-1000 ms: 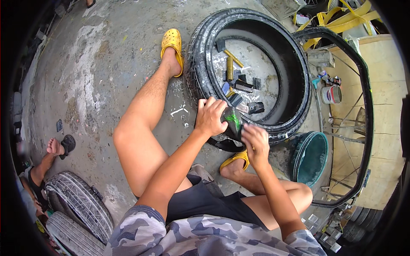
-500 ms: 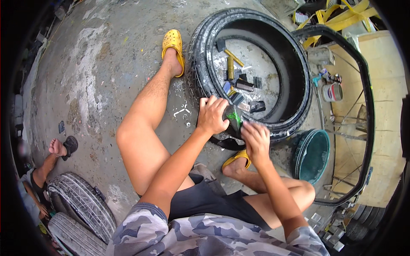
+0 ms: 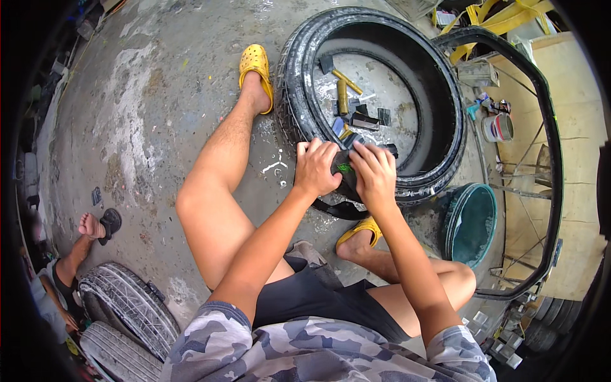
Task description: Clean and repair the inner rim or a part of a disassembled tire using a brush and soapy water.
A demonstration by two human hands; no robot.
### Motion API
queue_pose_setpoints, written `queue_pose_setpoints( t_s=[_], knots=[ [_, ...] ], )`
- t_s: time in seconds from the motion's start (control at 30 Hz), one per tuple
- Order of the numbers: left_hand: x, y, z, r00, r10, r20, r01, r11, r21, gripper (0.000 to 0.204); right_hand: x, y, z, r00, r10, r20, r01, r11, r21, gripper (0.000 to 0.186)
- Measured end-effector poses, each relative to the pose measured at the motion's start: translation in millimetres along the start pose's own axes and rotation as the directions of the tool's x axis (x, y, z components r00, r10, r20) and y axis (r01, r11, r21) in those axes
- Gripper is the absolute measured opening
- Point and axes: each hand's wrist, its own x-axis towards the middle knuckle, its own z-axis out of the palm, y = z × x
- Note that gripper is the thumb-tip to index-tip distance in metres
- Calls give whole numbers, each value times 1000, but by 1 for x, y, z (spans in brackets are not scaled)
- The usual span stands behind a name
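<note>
Tyre [image 3: 439, 127] around black scraps [image 3: 365, 121], teal bucket [image 3: 478, 216] beside

grey floor [image 3: 191, 76], scuffed and stained, with a long whitish patch [image 3: 130, 127] at left. a pale board [image 3: 582, 146] takes up the right side, yellow straps [image 3: 509, 23] by its far end. light is soft.

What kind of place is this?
Probably a tyre repair workshop: a big tyre lies on the stained floor, more tyres sit at the lower left, and a teal tub stands nearby.
</note>
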Motion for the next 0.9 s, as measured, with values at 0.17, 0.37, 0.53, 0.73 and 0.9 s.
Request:
queue_pose_setpoints(
  t_s=[0.17, 0.37, 0.53, 0.73, 0.9],
  knots=[
    [-2, -5, -2, 1000, 4, -10, -4, 1000, 12, 41, -45, -16, -12, 999, -7, 32, 6, 999, 42, 28],
    [1, 2, 1, 1000, 6, -15, -6, 1000, -23, 43, 0, 2, -5, 989, -127, 71, 127, 992, 0, 35],
    [-2, -5, -2, 1000, -5, -11, 5, 1000, -7, 43, -26, -6, -7, 987, -100, 125, 97, 995, 30, 39],
    [1, -1, -2, 999, -19, 43, 19, 1000, 3, 42, -8, 7, -13, 967, -225, 122, 227, 974, -2, 40],
    [-2, -5, 0, 999, 19, -29, -20, 999, -42, 42, -22, -1, -1, 998, -49, 24, 48, 997, 65, 30]
  ],
)
